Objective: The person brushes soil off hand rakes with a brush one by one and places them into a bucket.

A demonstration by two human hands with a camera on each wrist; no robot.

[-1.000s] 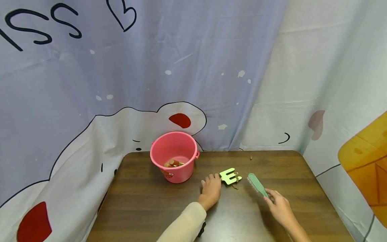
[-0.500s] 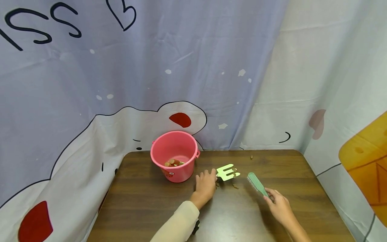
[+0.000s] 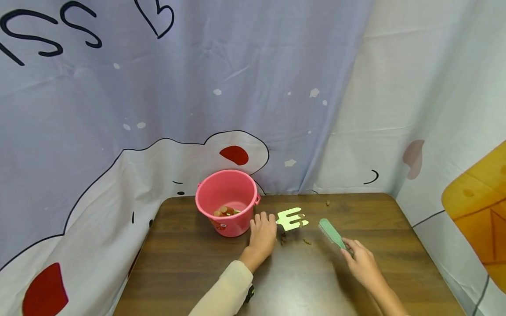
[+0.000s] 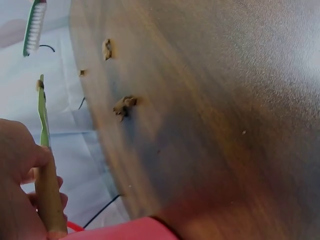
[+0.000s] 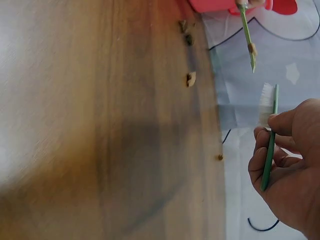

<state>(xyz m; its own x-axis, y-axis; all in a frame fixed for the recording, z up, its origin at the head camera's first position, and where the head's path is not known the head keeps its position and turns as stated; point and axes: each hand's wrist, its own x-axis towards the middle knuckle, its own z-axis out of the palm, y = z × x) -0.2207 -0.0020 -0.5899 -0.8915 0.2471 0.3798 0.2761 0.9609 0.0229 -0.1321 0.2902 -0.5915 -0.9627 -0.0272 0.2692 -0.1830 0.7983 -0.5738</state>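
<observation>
My left hand [image 3: 262, 235] grips the wooden handle [image 4: 47, 195] of a light-green toy garden fork [image 3: 290, 219], beside the pink bucket. Small brown bits cling to the fork's tines. In my right hand [image 3: 360, 262] is a green brush [image 3: 331, 232], pinched by its handle, its white bristles [image 5: 266, 105] facing toward the fork. A gap separates brush and fork. The pink bucket [image 3: 233, 228] stands at the back of the table and contains a few short pieces with brown wooden ends [image 3: 226, 210].
Small brown crumbs [image 4: 125, 105] lie on the wooden table [image 3: 189, 272] below the fork, and another crumb [image 3: 327, 202] sits close to the back edge. Behind the table hangs a printed curtain [image 3: 189, 87].
My left hand has carried the fork left and slightly back toward the bucket, uncovering crumbs on the table. My right hand with the brush has shifted slightly left and up in view.
</observation>
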